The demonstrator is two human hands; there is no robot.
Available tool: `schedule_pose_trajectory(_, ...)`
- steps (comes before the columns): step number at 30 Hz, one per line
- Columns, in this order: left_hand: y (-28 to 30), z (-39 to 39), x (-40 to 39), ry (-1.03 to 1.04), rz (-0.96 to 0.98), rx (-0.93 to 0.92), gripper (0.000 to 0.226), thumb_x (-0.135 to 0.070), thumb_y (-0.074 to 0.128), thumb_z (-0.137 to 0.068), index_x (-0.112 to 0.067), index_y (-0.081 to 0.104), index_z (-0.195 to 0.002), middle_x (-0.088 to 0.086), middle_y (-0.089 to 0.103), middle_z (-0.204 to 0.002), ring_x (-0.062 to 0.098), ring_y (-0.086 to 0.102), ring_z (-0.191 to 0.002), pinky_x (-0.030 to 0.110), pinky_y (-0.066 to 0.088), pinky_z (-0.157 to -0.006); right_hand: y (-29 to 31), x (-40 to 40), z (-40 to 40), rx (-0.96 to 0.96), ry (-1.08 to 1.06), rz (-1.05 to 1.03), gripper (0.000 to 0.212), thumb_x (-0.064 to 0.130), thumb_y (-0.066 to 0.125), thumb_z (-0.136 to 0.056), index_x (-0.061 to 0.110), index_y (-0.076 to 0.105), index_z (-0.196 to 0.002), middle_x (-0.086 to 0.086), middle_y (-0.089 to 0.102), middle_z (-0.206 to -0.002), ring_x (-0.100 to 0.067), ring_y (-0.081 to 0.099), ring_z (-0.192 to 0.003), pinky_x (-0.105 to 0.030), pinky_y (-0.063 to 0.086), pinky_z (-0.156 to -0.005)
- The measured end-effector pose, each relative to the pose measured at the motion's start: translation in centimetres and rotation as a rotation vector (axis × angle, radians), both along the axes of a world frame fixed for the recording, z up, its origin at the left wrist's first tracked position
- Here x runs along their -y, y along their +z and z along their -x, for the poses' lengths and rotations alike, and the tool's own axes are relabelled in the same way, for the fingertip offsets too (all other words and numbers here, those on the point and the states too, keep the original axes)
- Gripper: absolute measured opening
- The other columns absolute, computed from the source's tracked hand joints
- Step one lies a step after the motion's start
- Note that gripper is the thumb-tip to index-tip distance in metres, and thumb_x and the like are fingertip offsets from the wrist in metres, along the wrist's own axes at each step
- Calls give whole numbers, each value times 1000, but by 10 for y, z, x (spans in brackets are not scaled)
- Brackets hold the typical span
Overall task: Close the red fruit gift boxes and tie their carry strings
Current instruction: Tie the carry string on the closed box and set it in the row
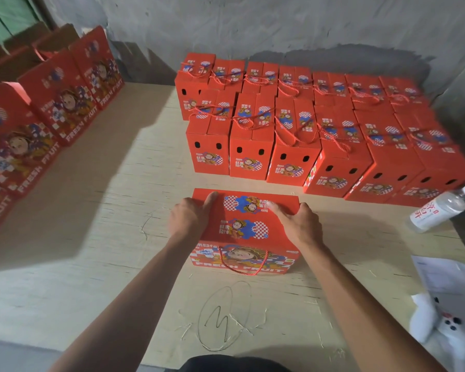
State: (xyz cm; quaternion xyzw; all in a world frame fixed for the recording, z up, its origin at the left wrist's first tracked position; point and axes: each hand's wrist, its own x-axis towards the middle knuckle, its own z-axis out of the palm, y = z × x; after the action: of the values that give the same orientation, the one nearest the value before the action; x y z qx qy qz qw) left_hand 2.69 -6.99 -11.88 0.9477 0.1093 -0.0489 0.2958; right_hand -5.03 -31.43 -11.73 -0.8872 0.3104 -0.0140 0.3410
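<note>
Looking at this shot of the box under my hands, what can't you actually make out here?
Head view only:
- Far string of the box: hidden behind its top.
- Left hand fingertips: hidden over the box's side.
- Left boxes: blurred, cut by the edge.
- Bottle label: too small.

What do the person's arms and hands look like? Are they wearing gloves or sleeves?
No gloves: the left hand and right hand are both bare. The forearms are bare too, with no sleeves, watch, rings or bands in view. At the bottom edge, a bit of dark clothing shows on the body.
</note>
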Motion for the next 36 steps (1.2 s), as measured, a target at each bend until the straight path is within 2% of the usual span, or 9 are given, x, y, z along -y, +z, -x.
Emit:
schedule_pose_trajectory(7,-5,1,-1,-13,-23,70,80,-86,31,-88,-14,60,-66,3,61,-63,26,63,-60,29,45,-54,-5,1,0,49,41,13,82,79,37,-93,21,28,-150,-8,65,-124,-27,68,-96,-29,46,-63)
schedule_pose_trajectory(10,-8,-2,0,-18,-41,45,81,-89,33,-84,-13,61,-78,3,64,-70,24,63,-62,29,45,-55,-6,-1,-1,42,36,125,71,72,29,-99,16,36,-142,-8,68,-118,-30,68,-93,-35,49,-67)
schedule_pose_trajectory(13,-10,-5,2,-29,-104,52,85,-84,33,-90,-5,61,-105,19,69,-97,41,67,-90,42,53,-76,-8,-4,-10,0,-18,216,56,60,18,-105,12,42,-122,-12,70,-101,-29,63,-74,-39,51,-63)
schedule_pose_trajectory(17,-8,-12,5,-33,-121,80,68,-54,23,-107,2,62,-110,29,67,-111,48,64,-103,49,48,-89,-5,2,-29,-26,-30,351,56,54,17,-108,8,47,-114,-17,72,-98,-37,66,-77,-36,44,-62)
schedule_pose_trajectory(22,-9,-17,6,6,-128,132,65,-41,21,-111,1,68,-95,28,70,-100,45,66,-93,46,49,-78,-2,12,-49,3,84,524,73,63,18,-104,7,64,-100,-14,69,-81,-34,62,-68,-34,40,-62)
schedule_pose_trajectory(27,-12,-39,3,-72,-168,235,60,-35,27,-111,-6,60,-70,27,68,-82,40,57,-65,39,39,-62,-3,10,-53,21,73,528,79,67,17,-103,7,69,-99,-16,70,-81,-34,62,-70,-34,40,-65)
schedule_pose_trajectory(31,-12,-55,5,-127,-214,292,62,-37,29,-111,-2,67,-77,23,70,-79,37,58,-62,36,37,-61,2,3,-45,-33,56,530,80,67,15,-103,7,67,-98,-14,66,-80,-32,58,-69,-35,40,-65)
schedule_pose_trajectory(34,-6,-68,5,-222,-307,335,61,-40,29,-110,-7,69,-78,18,70,-76,23,40,-47,33,32,-59,3,-4,-31,-67,85,541,84,68,14,-102,7,71,-85,-18,72,-86,-34,64,-73,-34,40,-64)
schedule_pose_trajectory(36,1,-77,7,-302,-349,343,57,-40,30,-110,-7,70,-87,21,71,-82,32,51,-54,35,33,-63,1,-15,-20,-88,94,582,87,67,16,-102,6,73,-79,-18,72,-83,-35,66,-72,-34,40,-62)
